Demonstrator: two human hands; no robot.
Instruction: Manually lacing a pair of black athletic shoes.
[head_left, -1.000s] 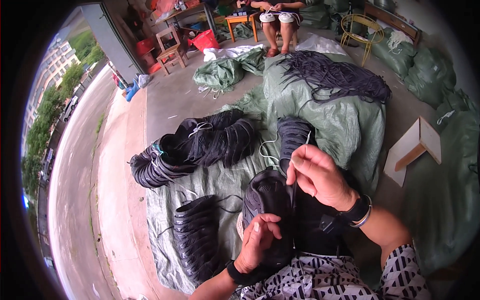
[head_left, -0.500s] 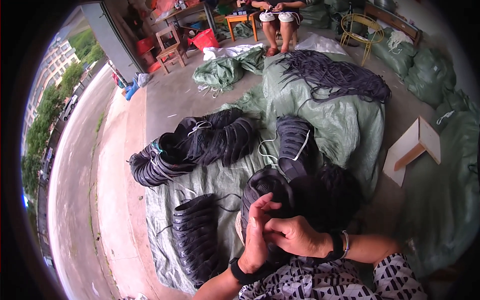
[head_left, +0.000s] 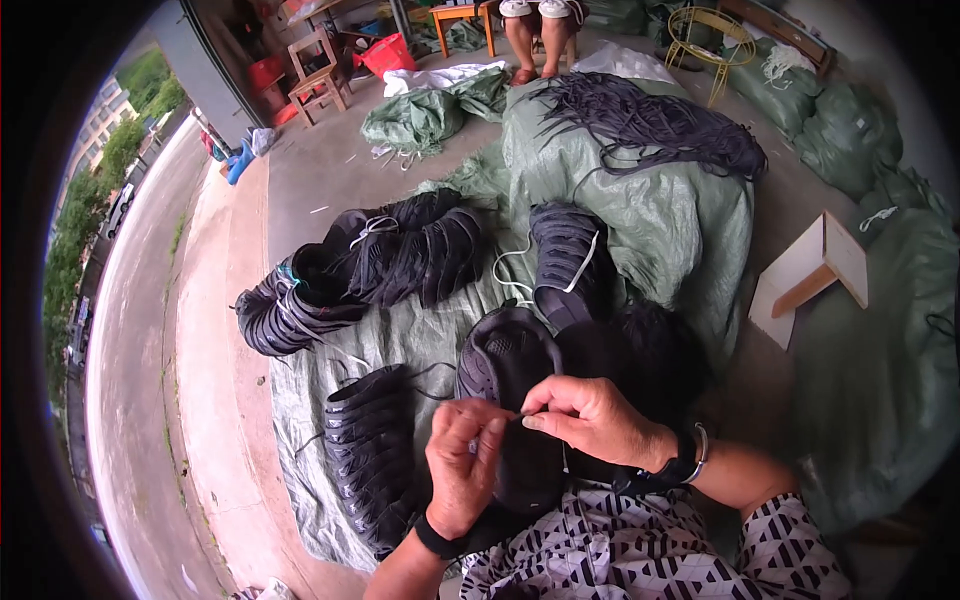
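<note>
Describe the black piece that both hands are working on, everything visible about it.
The black shoe upper is dark, rounded and hollow, apparently rubbery or synthetic, with small holes inside. It rests over the lap, opening upward. The left hand grips its near edge; the right hand pinches at something too small to identify by the rim. A green tarp lies beneath.

The black shoe upper (head_left: 510, 400) looks like matt, perforated rubbery plastic. The green tarpaulin (head_left: 640, 220) is woven plastic cloth, creased, with a faint sheen. The small stool (head_left: 318, 70) is bare wood; the ground (head_left: 310, 170) is rough concrete.
</note>
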